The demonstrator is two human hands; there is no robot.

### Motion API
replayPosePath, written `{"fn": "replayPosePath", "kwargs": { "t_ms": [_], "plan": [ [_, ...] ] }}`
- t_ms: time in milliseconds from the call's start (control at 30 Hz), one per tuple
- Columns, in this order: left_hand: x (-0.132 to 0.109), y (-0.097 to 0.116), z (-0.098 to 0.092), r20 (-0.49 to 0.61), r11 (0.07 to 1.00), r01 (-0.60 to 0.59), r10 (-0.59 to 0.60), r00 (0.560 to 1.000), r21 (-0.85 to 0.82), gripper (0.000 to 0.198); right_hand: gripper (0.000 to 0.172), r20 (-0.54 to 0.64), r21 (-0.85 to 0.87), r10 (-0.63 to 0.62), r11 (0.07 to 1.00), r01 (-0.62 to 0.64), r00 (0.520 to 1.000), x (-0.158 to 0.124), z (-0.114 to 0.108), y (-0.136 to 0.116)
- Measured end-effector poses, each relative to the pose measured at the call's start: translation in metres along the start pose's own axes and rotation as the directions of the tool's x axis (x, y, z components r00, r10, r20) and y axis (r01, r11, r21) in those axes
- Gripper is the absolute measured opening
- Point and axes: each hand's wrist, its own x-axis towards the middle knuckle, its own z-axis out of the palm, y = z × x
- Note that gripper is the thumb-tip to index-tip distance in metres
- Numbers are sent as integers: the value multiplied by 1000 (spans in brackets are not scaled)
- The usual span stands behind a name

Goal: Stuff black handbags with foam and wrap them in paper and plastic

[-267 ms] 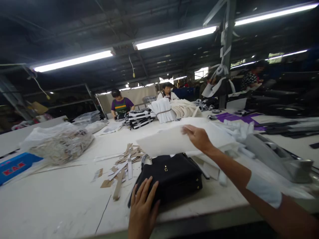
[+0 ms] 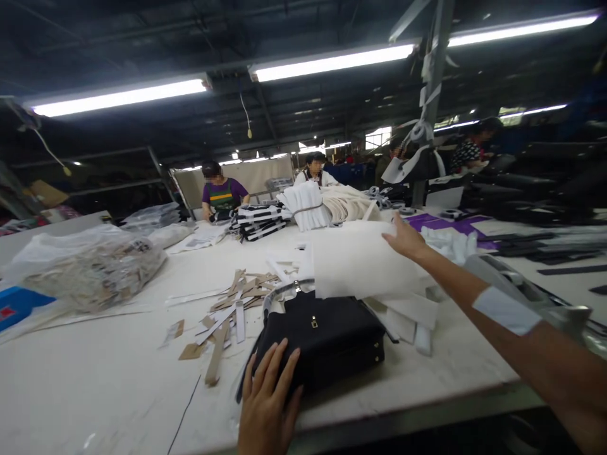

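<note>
Resting on the near left corner of the black bag (image 2: 332, 341), my left hand (image 2: 269, 398) lies with its fingers a little spread, gripping nothing between them, the thumb near the side facing me. The bag sits on the white table (image 2: 118, 385), partly under those fingers and stretching away to their right, its gold clasp (image 2: 313, 321) just ahead of my fingertips. My right hand (image 2: 405, 238) reaches beyond the bag to the far right part of a white sheet (image 2: 360, 262); thumb and fingers stand somewhat apart there, and I cannot tell whether they pinch it. The sheet's near edge comes right up to the bag's far edge in my view. Loose strips (image 2: 239, 297) lie in a heap left of the bag, well apart from my right fingers.
</note>
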Motion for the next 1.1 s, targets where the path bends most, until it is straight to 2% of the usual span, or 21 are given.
{"fn": "replayPosePath", "kwargs": {
  "t_ms": [67,133,167,233,300,333,367,433,500,567,667,767,867,967,1100],
  "plan": [
    [1,-2,-4,25,1000,-18,18,1000,5,59,72,-49,-36,-119,992,117,992,-30,-3,-3],
    [5,-4,-10,60,999,-36,35,998,26,59,62,-53,-22,-385,923,384,922,-74,-6,-15],
    [8,-5,-13,76,998,-44,41,996,38,59,55,3,23,-495,868,495,869,-97,-6,-22],
    [17,-8,-17,110,997,-68,63,992,43,59,45,198,180,-685,729,661,701,-137,-3,-33],
    [27,-11,-18,146,995,-95,91,985,19,60,44,348,282,-755,649,706,556,-161,6,-37],
    [32,-13,-18,164,994,-109,108,981,1,61,49,398,295,-755,644,706,522,-167,11,-35],
    [36,-14,-16,182,992,-122,122,976,-13,64,57,433,289,-738,658,696,518,-169,17,-31],
    [41,-17,-13,201,989,-146,146,969,-14,68,76,478,264,-683,711,651,552,-164,26,-18],
    [41,-19,-9,185,983,-180,174,967,21,71,86,514,272,-627,766,582,585,-157,30,-4],
    [40,-20,-5,148,975,-212,199,969,73,70,84,545,324,-596,798,508,589,-152,31,8],
    [36,-22,0,84,962,-236,226,970,136,67,73,526,415,-616,787,456,586,-149,30,20],
    [36,-24,5,6,953,-260,262,965,158,63,59,401,395,-682,731,556,612,-146,30,30],
    [36,-26,10,-40,948,-277,286,957,159,61,48,317,235,-690,722,651,651,-140,32,43],
    [35,-29,14,-39,949,-277,286,957,151,60,54,392,78,-604,773,630,693,-135,42,56],
    [32,-33,21,-35,952,-275,282,959,135,63,60,507,-34,-488,813,582,711,-115,71,71]
  ]
}}
